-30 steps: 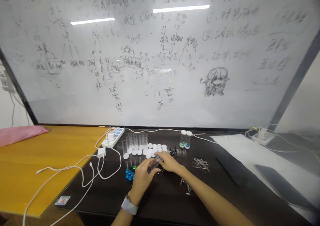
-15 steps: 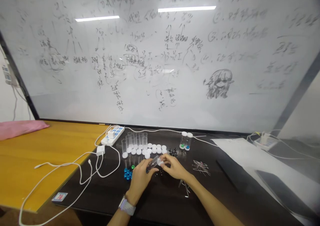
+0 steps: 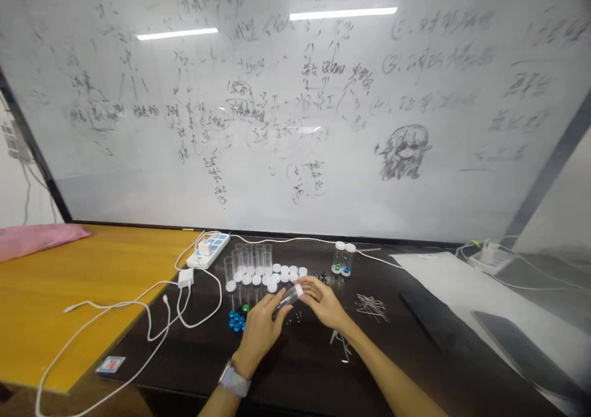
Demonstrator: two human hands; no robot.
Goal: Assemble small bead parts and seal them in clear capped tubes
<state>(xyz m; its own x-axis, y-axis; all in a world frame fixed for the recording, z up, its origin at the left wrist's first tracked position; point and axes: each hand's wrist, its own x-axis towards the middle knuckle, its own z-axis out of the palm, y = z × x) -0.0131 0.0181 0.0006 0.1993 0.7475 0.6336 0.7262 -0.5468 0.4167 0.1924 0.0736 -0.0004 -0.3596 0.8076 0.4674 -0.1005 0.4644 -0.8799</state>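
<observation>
A clear plastic tube (image 3: 288,297) is tilted between my hands over the dark table. My left hand (image 3: 259,326) is wrapped round the tube's lower left part. At its upper right end sits a white cap (image 3: 298,291), gripped by the fingers of my right hand (image 3: 324,306); the fingertips are partly hidden. Beside my left hand lie several blue balls (image 3: 237,321) and a green ball (image 3: 245,308). Small white bits (image 3: 298,317) are scattered below the tube. Dark small pieces (image 3: 320,278) lie just behind my right hand.
Upright clear tubes (image 3: 249,258) and loose white caps (image 3: 285,273) stand behind my hands. Two capped tubes (image 3: 344,259) hold coloured balls. Thin sticks (image 3: 372,307) lie right. White cables (image 3: 150,318), a power strip (image 3: 209,251) and a dark phone-like slab (image 3: 526,349) flank the table (image 3: 295,380).
My right hand has shifted slightly at the tube's capped end, its fingers more bent over the cap. The cap now shows more clearly. My left hand stays almost in place.
</observation>
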